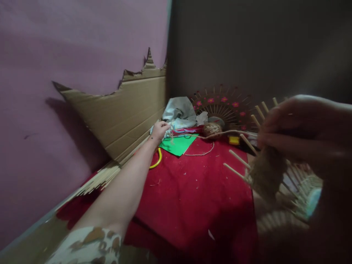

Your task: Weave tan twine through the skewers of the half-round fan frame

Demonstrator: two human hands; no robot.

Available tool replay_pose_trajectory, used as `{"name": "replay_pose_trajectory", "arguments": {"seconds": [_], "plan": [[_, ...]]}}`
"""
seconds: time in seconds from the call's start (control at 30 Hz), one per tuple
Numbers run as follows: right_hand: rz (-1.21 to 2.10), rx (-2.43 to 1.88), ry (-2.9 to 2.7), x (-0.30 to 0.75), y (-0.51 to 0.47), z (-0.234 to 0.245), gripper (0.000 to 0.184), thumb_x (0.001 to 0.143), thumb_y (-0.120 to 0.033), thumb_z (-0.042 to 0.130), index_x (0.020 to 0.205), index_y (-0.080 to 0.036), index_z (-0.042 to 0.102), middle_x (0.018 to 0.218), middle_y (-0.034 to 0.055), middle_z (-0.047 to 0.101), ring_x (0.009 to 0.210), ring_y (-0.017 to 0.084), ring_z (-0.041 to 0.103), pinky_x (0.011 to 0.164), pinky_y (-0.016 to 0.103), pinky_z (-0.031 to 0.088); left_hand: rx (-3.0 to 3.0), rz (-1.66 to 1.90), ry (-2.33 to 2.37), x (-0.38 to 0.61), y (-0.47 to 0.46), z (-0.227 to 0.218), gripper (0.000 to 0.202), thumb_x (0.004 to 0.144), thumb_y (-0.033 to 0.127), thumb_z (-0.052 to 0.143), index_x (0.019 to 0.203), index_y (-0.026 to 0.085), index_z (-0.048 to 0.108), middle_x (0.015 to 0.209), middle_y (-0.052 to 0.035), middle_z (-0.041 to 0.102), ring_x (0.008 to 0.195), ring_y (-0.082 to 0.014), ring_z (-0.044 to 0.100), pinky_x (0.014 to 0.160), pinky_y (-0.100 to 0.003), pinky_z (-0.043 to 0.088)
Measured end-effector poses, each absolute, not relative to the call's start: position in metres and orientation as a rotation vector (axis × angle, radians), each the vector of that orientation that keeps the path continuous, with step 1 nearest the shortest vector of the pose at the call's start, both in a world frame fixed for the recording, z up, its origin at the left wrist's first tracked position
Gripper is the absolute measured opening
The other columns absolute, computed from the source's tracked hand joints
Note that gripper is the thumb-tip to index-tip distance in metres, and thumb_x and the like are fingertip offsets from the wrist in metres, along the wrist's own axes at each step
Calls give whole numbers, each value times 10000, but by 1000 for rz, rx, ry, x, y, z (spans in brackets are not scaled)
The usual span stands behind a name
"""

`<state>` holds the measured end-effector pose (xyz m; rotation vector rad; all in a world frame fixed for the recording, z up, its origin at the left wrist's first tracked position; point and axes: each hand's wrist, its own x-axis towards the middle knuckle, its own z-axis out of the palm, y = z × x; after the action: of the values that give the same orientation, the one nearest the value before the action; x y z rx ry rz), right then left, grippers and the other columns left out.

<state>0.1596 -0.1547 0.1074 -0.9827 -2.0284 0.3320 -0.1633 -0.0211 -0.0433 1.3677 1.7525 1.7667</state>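
My left hand [161, 131] reaches far forward, fingers curled together at a jumble of small items beside the grey cloth [180, 112]. What lies between those fingertips is too small to make out. On the right, my right hand [299, 132] is closed on a woven stick-and-twine basket [268, 174], tilted, its pale sticks poking out to the left. Its lower end, partly in shadow, shows a light bluish patch. A strand of twine [228, 132] runs from near the right hand toward the twine ball [212, 129].
Green paper [178, 145] and a yellow loop [158, 160] lie on the red cloth [192, 198]. Loose sticks [99, 178] line the left wall below leaning cardboard [132, 106]. A flowered fan [222, 104] stands behind; a small yellow object [234, 140] sits nearby.
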Motion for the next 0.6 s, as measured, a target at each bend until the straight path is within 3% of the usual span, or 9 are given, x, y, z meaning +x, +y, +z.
{"name": "replay_pose_trajectory", "arguments": {"seconds": [0.1,0.17,0.27,0.37,0.47,0.53,0.6], "plan": [[462,-881,-2157,152,-143,99,95,671,-228,621,743,-206,564,611,16,585,546,126,535,471,266,405,1504,1688,1777,-159,-31,-35,51,553,152,611,586,156,573,769,-45,572,833,-211,552,747,-285,432],[559,-934,-2180,142,-129,89,104,671,-221,600,736,-194,524,624,17,592,572,137,545,493,270,413,1560,1706,1834,-152,-40,-28,149,480,71,636,584,144,558,893,-97,559,992,-276,499,854,-326,389],[553,-1015,-2253,129,-110,75,79,681,-219,581,731,-200,522,642,13,595,607,146,542,512,270,410,1707,1762,1876,-133,-56,-16,267,510,23,610,753,134,593,1069,-140,521,1151,-324,381,958,-391,307],[528,-1030,-2293,124,-102,67,67,691,-216,576,743,-205,535,653,13,595,612,145,533,519,268,407,1776,1344,1269,-102,-76,-4,203,669,132,587,867,146,627,957,-99,602,980,-244,533,879,-366,396],[556,-1030,-2295,124,-101,65,65,704,-226,573,756,-197,548,672,17,606,608,135,526,510,258,395,1585,1125,791,-75,-95,3,263,735,193,578,992,154,620,964,-88,640,945,-196,573,826,-309,430],[570,-1033,-2302,125,-100,65,69,714,-238,568,762,-190,571,670,19,607,585,124,512,492,252,378,1485,1016,758,-65,-104,5,222,752,218,574,956,154,632,877,-80,661,773,-156,606,670,-263,459],[569,-1041,-2321,124,-97,63,96,717,-258,567,765,-183,604,660,21,605,567,118,497,479,251,362,1480,973,812,-62,-107,5,167,749,249,587,868,152,651,723,-45,648,547,-94,543,494,-211,404]]}}
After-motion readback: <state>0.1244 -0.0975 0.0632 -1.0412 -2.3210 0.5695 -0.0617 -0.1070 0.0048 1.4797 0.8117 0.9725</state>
